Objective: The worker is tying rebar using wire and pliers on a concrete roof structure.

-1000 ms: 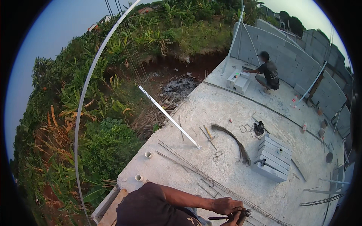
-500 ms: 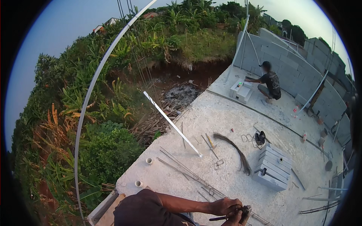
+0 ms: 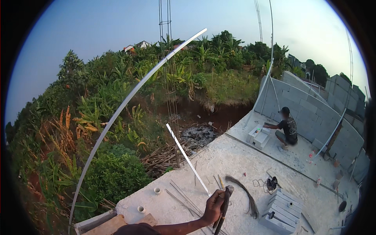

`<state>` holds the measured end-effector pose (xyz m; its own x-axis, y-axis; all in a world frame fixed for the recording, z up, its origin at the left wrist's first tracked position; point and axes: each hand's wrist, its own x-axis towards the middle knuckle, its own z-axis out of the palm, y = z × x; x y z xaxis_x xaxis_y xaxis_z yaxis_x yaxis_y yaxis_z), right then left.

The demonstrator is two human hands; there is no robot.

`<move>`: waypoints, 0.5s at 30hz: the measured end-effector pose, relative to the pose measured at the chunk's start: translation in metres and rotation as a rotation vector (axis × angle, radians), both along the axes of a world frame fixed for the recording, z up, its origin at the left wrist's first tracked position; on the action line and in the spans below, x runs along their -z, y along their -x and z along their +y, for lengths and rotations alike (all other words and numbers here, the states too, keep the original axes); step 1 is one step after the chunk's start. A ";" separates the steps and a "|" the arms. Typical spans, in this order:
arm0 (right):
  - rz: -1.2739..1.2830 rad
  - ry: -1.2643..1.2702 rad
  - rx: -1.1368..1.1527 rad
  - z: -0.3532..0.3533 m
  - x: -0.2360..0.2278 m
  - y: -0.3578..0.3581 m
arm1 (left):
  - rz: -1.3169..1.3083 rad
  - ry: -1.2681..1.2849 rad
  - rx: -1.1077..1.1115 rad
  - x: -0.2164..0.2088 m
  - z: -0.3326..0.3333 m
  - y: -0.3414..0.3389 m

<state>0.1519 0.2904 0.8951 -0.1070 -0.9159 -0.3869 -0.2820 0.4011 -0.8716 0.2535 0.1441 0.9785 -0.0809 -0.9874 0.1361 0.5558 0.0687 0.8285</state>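
Nearest, the left hand [image 3: 213, 206] has its fingers curled firmly round a dark long-handled tool [image 3: 225, 205], whose handles point down and whose head juts above the fist, while the fingers of the right hand cannot be told from this view. Past the hand, on the pale concrete slab [image 3: 241, 219], lie thin steel rods [image 3: 184, 199], a curved bundle of dark wire [image 3: 250, 197] and a stack of grey blocks [image 3: 282, 209]. Farther off, a co-worker [image 3: 289, 127] crouches beside more pale blocks [image 3: 259, 137], before a grey block wall [image 3: 309, 111], with dense green plants [image 3: 117, 164] beyond the slab's left edge.
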 end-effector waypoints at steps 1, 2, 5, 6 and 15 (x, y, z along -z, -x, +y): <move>-0.221 -0.102 -0.268 -0.006 0.010 0.025 | 0.135 -0.017 -0.003 -0.015 -0.004 -0.007; -0.430 -0.210 -0.555 -0.008 0.024 0.040 | 0.129 0.037 -0.073 -0.026 -0.008 -0.014; -0.058 0.038 -0.219 0.000 0.125 0.041 | -0.024 0.190 -0.227 -0.023 -0.020 -0.040; -0.081 0.153 -0.180 -0.010 0.124 0.048 | -0.264 0.288 -0.296 -0.024 -0.018 -0.047; -0.328 0.246 0.127 -0.019 0.057 0.192 | -0.947 0.517 -0.244 0.038 0.018 -0.068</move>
<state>-0.0406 0.2710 0.8379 -0.1325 -0.9727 -0.1907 0.0643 0.1835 -0.9809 0.3214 0.1618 0.9405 -0.1816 -0.8328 0.5229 -0.3630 0.5510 0.7514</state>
